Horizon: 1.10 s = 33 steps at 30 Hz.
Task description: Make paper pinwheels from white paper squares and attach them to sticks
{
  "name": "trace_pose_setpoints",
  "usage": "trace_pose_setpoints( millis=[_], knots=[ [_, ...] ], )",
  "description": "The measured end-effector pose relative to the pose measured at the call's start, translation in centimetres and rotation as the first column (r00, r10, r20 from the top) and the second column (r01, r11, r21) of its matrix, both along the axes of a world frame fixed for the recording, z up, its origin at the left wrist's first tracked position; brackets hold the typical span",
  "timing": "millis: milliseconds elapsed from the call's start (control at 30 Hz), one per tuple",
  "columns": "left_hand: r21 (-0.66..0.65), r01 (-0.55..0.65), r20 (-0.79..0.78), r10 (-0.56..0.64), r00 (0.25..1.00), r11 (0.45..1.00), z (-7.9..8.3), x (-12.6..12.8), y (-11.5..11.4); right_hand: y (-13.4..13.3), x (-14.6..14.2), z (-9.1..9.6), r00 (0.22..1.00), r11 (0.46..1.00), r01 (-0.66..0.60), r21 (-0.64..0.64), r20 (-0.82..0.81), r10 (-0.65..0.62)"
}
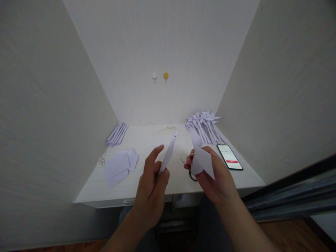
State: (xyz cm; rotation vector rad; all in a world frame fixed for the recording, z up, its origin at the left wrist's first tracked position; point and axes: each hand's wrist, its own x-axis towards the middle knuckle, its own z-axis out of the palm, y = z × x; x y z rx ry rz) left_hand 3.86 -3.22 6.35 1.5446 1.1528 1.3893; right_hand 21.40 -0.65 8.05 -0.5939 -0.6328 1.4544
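Observation:
My left hand (152,187) is closed around the lower end of a slim white paper stick (168,153), which points up and slightly right. A small opening or rolled edge shows at its top. In my right hand (216,175) is a white paper pinwheel head (202,161) with curved and pointed flaps; the fingertips behind it are partly hidden. The two paper pieces are held apart above the table. Beneath my right hand lie what look like scissors, with a black handle loop (193,177) showing and the rest mostly covered.
Several finished paper pinwheels (203,124) are piled at the back right. A phone (229,156) lies at the right. Rolled paper sticks (117,134) are stacked back left, with loose paper sheets (118,164) in front. Walls enclose the white table (152,134) on three sides.

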Motion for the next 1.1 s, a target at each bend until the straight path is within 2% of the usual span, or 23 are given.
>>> trace_pose_setpoints(
  millis=[133,300,500,667,833,967,1100],
  knots=[
    [-0.087,0.030,-0.023,-0.032,0.999,0.996,0.2,0.4,-0.3,0.0,-0.1,0.9,0.995,0.991,0.082,0.103,0.046,-0.087],
    [-0.207,0.088,0.094,-0.070,0.993,0.974,-0.3,1.0,-0.6,-0.2,-0.6,1.7,0.984,0.976,0.120,0.181,0.111,-0.141],
    [-0.212,0.135,0.141,-0.106,0.984,0.968,0.2,1.4,-1.0,-0.1,-0.8,0.9,0.931,0.936,0.266,0.233,0.188,-0.312],
    [-0.200,0.148,0.134,-0.122,0.983,0.969,0.1,1.5,-1.1,-0.4,-0.9,0.4,0.881,0.888,0.309,0.341,0.249,-0.402],
    [-0.189,0.129,0.083,-0.115,0.990,0.973,-0.4,1.6,-1.0,-0.7,-1.2,0.4,0.768,0.825,0.366,0.432,0.361,-0.529],
    [-0.219,0.121,0.066,-0.109,0.992,0.968,-0.9,1.9,-0.5,-0.3,-0.8,0.0,0.682,0.813,0.325,0.484,0.475,-0.555],
    [-0.283,0.167,0.137,-0.133,0.982,0.945,-1.4,2.6,0.1,0.5,-0.4,-0.5,0.571,0.803,0.289,0.521,0.580,-0.581]
  ],
)
